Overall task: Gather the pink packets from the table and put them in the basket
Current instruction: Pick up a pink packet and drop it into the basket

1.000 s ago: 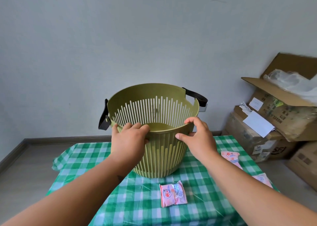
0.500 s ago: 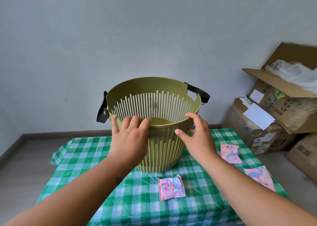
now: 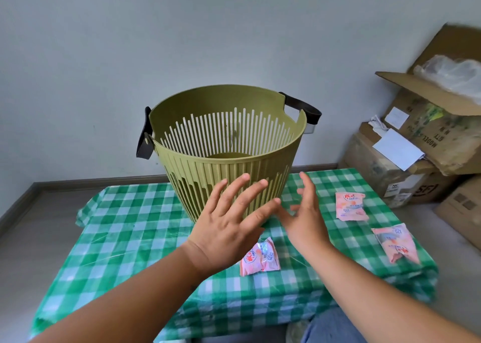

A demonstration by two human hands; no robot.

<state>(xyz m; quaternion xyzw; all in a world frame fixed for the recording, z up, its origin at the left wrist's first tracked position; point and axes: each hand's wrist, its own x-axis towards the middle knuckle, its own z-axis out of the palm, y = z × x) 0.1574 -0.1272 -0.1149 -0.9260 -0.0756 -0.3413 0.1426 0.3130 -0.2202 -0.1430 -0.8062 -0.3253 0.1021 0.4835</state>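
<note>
An olive-green slatted basket (image 3: 226,145) with two dark strap handles stands upright on the green checked table (image 3: 125,228). Three pink packets lie on the cloth: one (image 3: 261,258) near the front, just behind my left wrist, one (image 3: 350,206) to the right of the basket, and one (image 3: 395,242) by the right edge. My left hand (image 3: 229,225) hovers in front of the basket's lower wall with fingers spread, holding nothing. Beside it, my right hand (image 3: 305,217) is also open and empty. The basket looks empty as far as its inside shows.
Stacked cardboard boxes (image 3: 421,139) stand on the floor at the right, close to the table's far right corner. A grey wall rises right behind the table. The cloth hangs over the front edge, above a blue-clad knee (image 3: 335,327).
Both hands have let go of the basket's rim, dropped lower and pulled back with fingers spread. The basket now stands on its own. The view has tilted down slightly.
</note>
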